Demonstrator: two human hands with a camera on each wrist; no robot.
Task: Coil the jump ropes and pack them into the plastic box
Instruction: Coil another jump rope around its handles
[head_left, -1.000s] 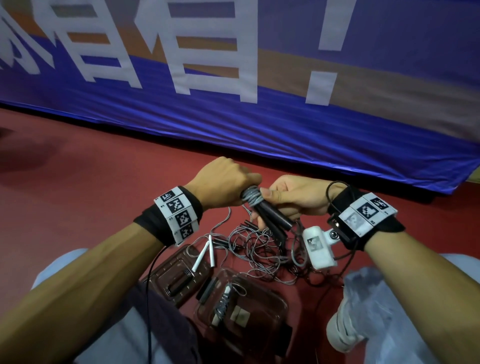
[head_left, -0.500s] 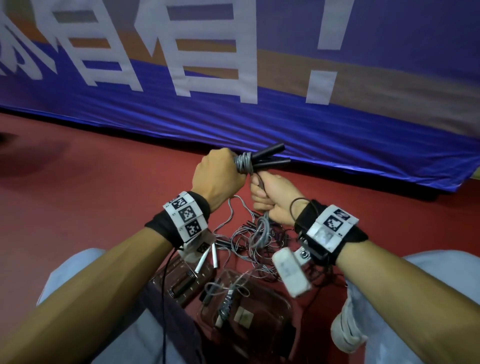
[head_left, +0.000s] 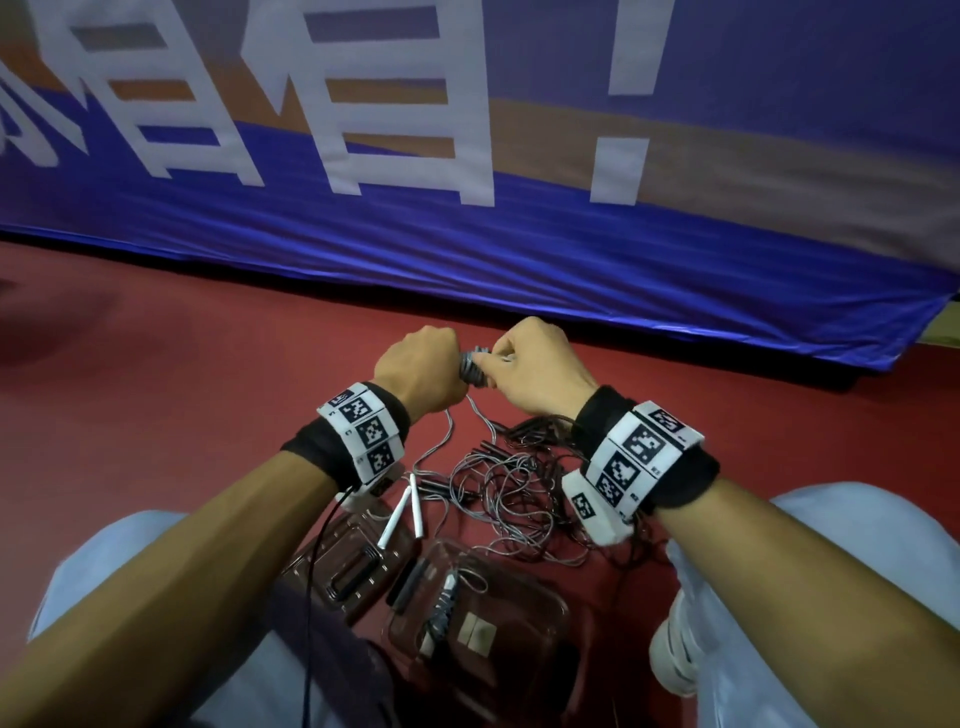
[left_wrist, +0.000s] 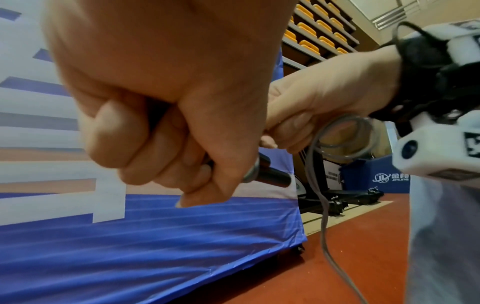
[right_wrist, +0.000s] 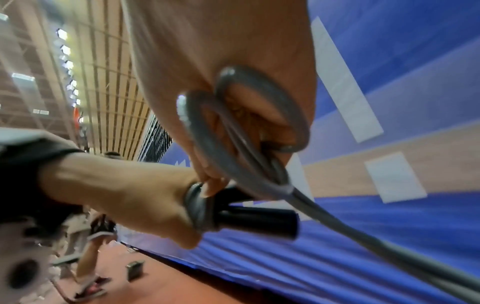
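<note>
Red floor (head_left: 182, 415): tangled ropes (head_left: 514, 483) beside plastic box (head_left: 519, 623).

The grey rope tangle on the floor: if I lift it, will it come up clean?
Probably not. The grey rope tangle lies in loose crossing loops, so it looks floppy and apt to snag. Its strands look thin, likely light. White handles lying beside it may get dragged along.

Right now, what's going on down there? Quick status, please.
Left hand grips black handles, grey rope coiled round them. Right hand pinches rope loop. Tangled ropes on floor; plastic box open below.
</note>
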